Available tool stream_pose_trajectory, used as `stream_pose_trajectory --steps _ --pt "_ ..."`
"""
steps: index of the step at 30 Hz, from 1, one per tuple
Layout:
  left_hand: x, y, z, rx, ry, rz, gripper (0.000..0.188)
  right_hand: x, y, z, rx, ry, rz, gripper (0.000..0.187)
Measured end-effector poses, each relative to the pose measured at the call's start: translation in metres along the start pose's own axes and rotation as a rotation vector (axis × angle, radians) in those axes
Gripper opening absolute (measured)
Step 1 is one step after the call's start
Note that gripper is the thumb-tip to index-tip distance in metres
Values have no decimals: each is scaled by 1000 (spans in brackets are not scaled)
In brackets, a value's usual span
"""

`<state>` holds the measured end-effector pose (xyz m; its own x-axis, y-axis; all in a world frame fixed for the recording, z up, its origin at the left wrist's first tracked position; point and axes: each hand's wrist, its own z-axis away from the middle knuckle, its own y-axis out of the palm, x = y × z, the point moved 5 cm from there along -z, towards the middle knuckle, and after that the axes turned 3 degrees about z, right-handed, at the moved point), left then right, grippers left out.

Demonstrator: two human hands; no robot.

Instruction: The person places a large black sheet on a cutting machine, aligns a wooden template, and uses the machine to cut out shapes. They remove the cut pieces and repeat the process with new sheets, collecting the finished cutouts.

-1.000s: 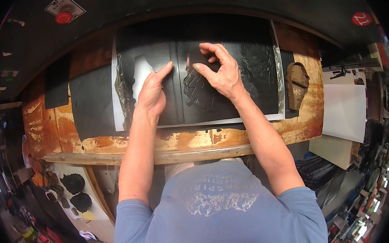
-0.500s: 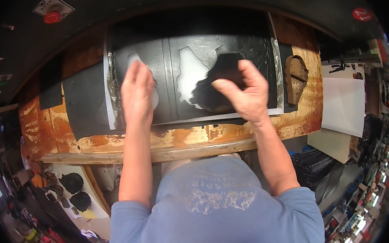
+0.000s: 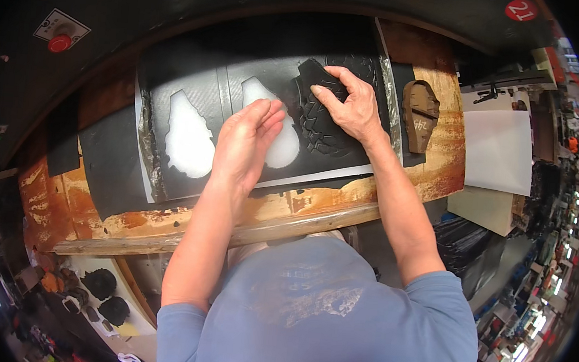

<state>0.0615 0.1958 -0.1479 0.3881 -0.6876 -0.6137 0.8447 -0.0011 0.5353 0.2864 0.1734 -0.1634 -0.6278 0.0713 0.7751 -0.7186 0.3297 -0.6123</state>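
Note:
A black rubber-like sheet [image 3: 219,169] lies on the worktable, with two sole-shaped openings showing white beneath, a left opening [image 3: 189,139] and a middle opening [image 3: 286,140]. My right hand [image 3: 355,111] grips the upper part of a black sole-shaped piece [image 3: 313,118] with a tread-like pattern, thumb and fingers spread across it. Its right side is hidden by the hand. My left hand [image 3: 246,140] hovers over the sheet beside the middle opening, partly covering it. Its fingers are stretched out, palm turned to the right, with nothing held.
A brown sole-shaped die [image 3: 419,120] lies right of the sheet on the worn wooden table [image 3: 445,149]. Overhead at the back is a dark machine beam with a red push button [image 3: 59,42]. White sheets [image 3: 499,146] stand at right; black pieces [image 3: 99,283] lie on a lower-left shelf.
My right hand has moved the black piece up and left, away from the middle opening. My left hand has shifted right, uncovering the left opening. The view has turned slightly.

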Motion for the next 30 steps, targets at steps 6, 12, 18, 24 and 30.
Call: stream_pose_trajectory --steps 6,12,18,24,30 --pt "10 12 -9 -10 78 23 36 -3 0 7 54 27 -96 45" --pt "25 12 -27 163 85 126 42 -2 1 8 -70 -109 -118 42" --pt "39 23 -44 230 151 262 27 0 -6 3 13 -85 -234 54" --pt "35 14 -29 152 129 131 54 28 -28 36 125 -231 -83 41" --pt "14 -4 12 -65 362 -115 68 29 -60 60 52 44 -646 33"
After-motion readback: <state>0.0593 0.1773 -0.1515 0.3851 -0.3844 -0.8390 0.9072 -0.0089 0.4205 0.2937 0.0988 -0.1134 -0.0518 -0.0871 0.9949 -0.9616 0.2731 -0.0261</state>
